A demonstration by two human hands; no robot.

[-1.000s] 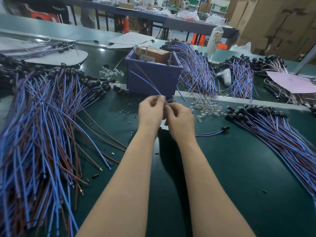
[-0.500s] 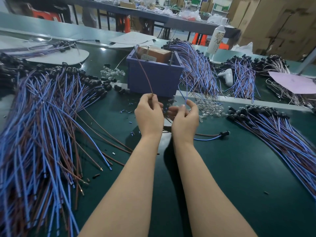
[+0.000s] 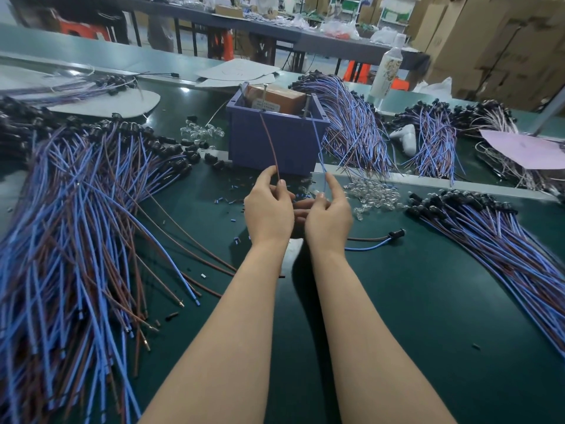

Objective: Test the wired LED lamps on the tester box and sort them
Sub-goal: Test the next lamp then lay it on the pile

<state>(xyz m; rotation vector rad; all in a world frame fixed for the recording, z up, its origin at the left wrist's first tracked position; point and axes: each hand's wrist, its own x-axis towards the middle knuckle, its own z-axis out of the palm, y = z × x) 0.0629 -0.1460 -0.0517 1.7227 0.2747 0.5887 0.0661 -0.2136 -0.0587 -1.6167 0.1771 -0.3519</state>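
Dark green counter (image 3: 397, 301) carries a purple plastic tester box (image 3: 290, 148). Left hand (image 3: 269, 209) pinches a thin brown wire (image 3: 270, 142), right hand (image 3: 328, 215) a blue wire (image 3: 318, 145), both reaching the box's 2 pins. Light, floppy leads, probably best pinched near the tips.

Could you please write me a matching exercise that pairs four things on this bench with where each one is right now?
Things:
1. brown wire
2. blue wire
3. loose wired lamp
4. white bottle

Places:
A. pinched by the right hand
B. standing upright beyond the tester box, off to its right
C. pinched by the left hand
D. lying on the green table, right of both hands

Pairs: 1-C, 2-A, 3-D, 4-B
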